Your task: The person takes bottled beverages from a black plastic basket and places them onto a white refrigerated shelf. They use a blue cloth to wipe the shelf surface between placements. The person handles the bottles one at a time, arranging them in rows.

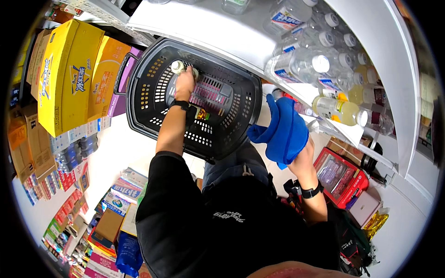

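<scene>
My left hand (pixel 185 82) reaches down into a black plastic shopping basket (pixel 139 120) and grips a bottle with a pale cap (pixel 177 66). Most of that bottle is hidden behind my fingers. Below my wrist, a small item with a shiny gold and green wrapper (pixel 202 114) lies in the basket, partly covered by my forearm. My right hand (pixel 303 158) holds a bunched blue cloth (pixel 288 130) to the right of the basket, in front of the shelf. The cloth hides some of the fingers.
A white shelf (pixel 208 26) carries clear bottles (pixel 295 66) and a pale yellow drink bottle (pixel 339 110) near its edge. Yellow cartons (pixel 66 80) are stacked at left. Boxed goods (pixel 111 222) stand lower left. A red box (pixel 340 177) lies at right.
</scene>
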Demonstrator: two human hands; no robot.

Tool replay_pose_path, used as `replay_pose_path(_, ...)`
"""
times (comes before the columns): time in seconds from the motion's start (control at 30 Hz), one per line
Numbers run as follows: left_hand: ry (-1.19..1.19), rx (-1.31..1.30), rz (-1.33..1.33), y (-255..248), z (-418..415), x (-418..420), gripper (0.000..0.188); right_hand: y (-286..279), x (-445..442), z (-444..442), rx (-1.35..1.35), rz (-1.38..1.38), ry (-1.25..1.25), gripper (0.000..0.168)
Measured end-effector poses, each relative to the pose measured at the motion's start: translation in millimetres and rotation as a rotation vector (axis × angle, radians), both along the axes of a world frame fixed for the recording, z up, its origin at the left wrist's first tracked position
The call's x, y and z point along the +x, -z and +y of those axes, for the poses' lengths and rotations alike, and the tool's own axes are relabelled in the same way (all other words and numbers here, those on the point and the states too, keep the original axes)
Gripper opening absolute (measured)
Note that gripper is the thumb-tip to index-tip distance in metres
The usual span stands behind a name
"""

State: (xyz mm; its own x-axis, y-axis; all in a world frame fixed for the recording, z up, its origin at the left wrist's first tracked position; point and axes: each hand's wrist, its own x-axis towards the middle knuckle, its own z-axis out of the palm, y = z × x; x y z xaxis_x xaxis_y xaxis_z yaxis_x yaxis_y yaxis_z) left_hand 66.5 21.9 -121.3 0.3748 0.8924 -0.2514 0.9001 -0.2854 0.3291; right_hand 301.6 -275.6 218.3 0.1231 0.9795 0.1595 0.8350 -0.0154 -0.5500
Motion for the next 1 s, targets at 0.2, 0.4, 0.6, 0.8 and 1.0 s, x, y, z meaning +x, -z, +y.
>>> replay_pose_path(0.2,0.311,0.287,-0.237,-180,-21,-30,0.037,-9,2,2,0.048,0.162,-0.030,0.045)
replay_pose_path(0.4,0.472,0.594,-0.519,-433,-82,-25,0.030,-48,-4,17,0.284,0.589,-0.198,0.063)
replay_pose_path(0.6,0.636,0.666,-0.777,-559,-141,30,0.026,-147,-27,48,0.680,0.914,-0.407,0.067)
replay_pose_path(0.8,0.596,0.568,-1.056,-628,-196,80,0.016,-168,11,3,0.860,0.612,-0.295,0.058)
replay_pose_path(1.0,0.806,0.486,-1.205,-664,-226,142,0.015,-128,68,-60,0.703,0.526,-0.102,0.069)
